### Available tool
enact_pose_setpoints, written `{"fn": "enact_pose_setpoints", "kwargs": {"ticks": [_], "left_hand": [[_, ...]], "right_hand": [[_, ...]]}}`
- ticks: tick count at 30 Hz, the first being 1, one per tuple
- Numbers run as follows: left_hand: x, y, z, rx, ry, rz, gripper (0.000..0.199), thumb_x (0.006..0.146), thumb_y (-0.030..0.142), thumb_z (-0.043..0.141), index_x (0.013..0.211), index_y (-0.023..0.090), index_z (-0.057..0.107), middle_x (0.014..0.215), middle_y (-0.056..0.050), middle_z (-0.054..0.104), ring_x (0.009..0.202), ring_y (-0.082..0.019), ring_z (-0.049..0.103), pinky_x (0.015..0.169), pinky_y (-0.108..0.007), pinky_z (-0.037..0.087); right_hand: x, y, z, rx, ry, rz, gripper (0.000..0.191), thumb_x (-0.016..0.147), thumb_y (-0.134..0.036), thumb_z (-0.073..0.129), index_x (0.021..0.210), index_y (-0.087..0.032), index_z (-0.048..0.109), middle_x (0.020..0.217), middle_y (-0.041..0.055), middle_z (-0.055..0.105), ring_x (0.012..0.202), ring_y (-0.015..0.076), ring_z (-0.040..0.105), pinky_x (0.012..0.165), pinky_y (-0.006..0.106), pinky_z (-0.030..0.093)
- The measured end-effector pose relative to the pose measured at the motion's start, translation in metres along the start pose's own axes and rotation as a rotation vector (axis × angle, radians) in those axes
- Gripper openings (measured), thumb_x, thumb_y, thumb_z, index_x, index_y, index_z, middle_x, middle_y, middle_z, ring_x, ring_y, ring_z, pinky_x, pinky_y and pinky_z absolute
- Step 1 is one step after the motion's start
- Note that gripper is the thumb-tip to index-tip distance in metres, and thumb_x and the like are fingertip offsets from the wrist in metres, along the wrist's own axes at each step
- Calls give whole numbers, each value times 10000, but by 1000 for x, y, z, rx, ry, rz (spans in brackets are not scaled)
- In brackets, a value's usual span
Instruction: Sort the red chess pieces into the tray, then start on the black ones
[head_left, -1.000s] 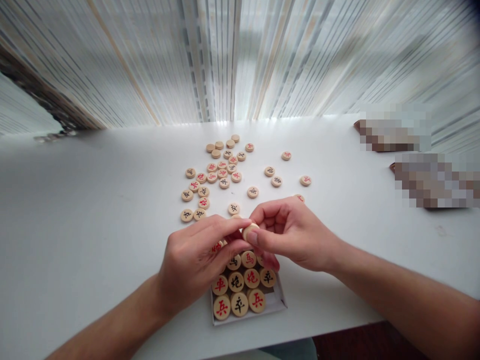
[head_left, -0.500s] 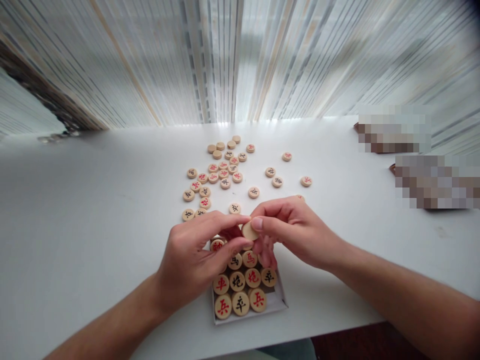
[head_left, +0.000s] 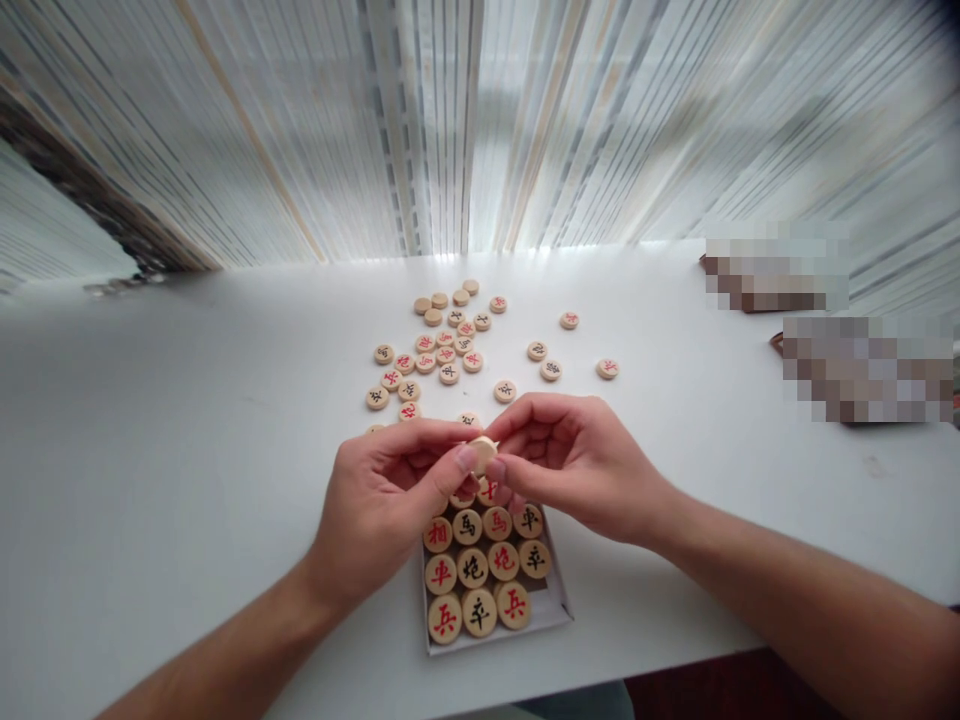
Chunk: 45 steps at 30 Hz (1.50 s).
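Between the fingertips of both hands is a round wooden piece (head_left: pixel 482 456), its blank side showing, held above the far part of an open box (head_left: pixel 553 607). My left hand (head_left: pixel 397 490) pinches it from the left, thumb in front. My right hand (head_left: pixel 574 465) grips its right edge with thumb and fingers. Rows of pieces with red or black characters fill much of the box, such as a red-marked piece (head_left: pixel 514 605) in the near row. To the right of that piece, part of the box floor shows. My fingers partly hide the box's far rows.
Loose pieces (head_left: pixel 448 373) lie scattered on the white table (head_left: pixel 187 450) beyond my hands, some blank side up. Two blurred-out objects (head_left: pixel 862 370) rest at the right. A striped curtain (head_left: pixel 435 120) hangs behind the table.
The held piece has moved slightly left and turned, and my fingertips have closed in around it. My right hand has shifted left, uncovering more pieces in the box.
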<state>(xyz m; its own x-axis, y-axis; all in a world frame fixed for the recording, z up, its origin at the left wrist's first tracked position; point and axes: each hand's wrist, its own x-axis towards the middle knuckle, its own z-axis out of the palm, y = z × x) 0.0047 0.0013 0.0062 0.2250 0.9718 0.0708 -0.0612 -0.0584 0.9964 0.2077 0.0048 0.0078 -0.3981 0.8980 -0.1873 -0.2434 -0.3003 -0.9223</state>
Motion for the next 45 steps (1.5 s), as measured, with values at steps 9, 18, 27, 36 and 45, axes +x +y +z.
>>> {"fn": "enact_pose_setpoints", "kwargs": {"ticks": [9,18,27,36,45], "left_hand": [[-1,0,1,-45,4,-85,128,960,260,819,1017,175,896,888,-62,878,691,-188,841,708,-245,727],[-3,-1,1,-57,-12,-25,308,813,133,937,1096,245,890,988,-36,886,908,-218,860,840,-268,727],[-2,-2,1,-211,-84,-132,209,952,284,836,1141,209,884,1123,-101,874,1007,-251,849,962,-357,705],[-1,-4,2,-426,-96,-252,297,868,223,918,1161,212,868,1081,-94,873,977,-189,831,878,-236,680],[2,-4,-1,-374,-144,-279,198,941,315,851,1070,166,876,1056,-102,871,929,-209,842,952,-337,695]], "right_hand": [[3,0,-2,-7,19,27,450,688,-362,1043,932,-143,735,701,29,779,620,160,760,569,230,635],[-2,3,1,-261,77,-331,207,875,-280,912,1017,-168,812,836,48,811,692,157,767,636,256,668],[-2,8,-5,-860,103,-962,172,956,-149,802,1123,-190,805,930,72,771,702,141,724,649,260,650],[-2,9,-8,-1001,123,-998,266,972,-229,809,1235,-218,772,917,47,697,740,154,700,671,276,651],[-3,3,-13,-1098,-7,-1010,336,1052,-160,673,1381,-217,711,998,77,694,818,163,703,718,287,650]]}}
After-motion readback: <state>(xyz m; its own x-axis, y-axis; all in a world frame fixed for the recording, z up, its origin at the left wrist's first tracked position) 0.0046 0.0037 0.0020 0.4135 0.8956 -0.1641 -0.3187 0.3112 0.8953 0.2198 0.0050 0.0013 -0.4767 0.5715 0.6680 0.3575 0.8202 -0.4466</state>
